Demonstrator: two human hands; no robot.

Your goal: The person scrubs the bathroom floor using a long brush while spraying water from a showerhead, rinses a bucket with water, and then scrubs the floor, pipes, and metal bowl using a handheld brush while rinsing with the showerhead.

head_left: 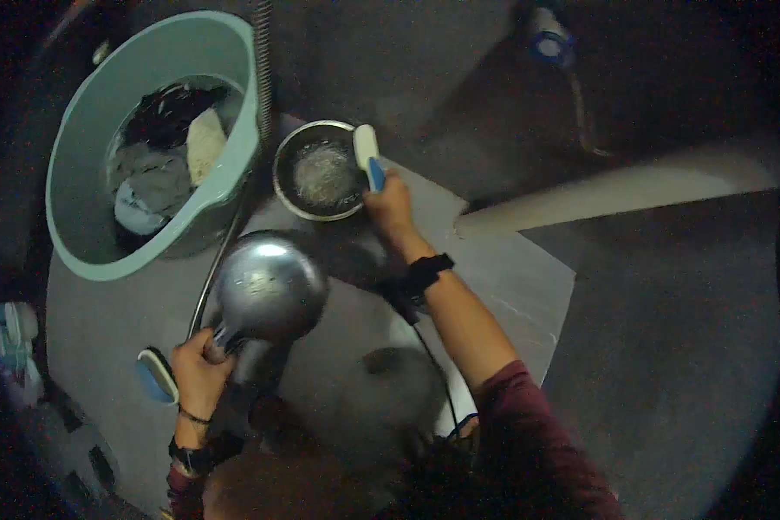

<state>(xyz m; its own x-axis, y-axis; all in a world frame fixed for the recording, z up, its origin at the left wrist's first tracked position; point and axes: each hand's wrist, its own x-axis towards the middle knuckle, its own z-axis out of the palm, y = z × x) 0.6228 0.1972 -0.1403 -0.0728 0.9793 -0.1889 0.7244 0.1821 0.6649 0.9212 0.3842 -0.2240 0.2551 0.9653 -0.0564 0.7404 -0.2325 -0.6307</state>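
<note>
My left hand (201,368) is closed around the short handle of a shiny round metal pan (273,286), whose domed side faces up. Beyond it, a metal bowl (279,178) contains clear, rippling water. At the bowl's right rim, my right hand (392,212) grips a white-and-blue brush (367,149); its bristles are not visible. Another blue-and-white oval brush (156,377) lies on the floor just left of my left hand.
A large pale green tub (61,195) with wet clothes (160,173) stands at upper left. A ribbed hose (264,69) runs beside it. A long pale bar (615,195) extends to the right. Blue-and-white items sit at far left.
</note>
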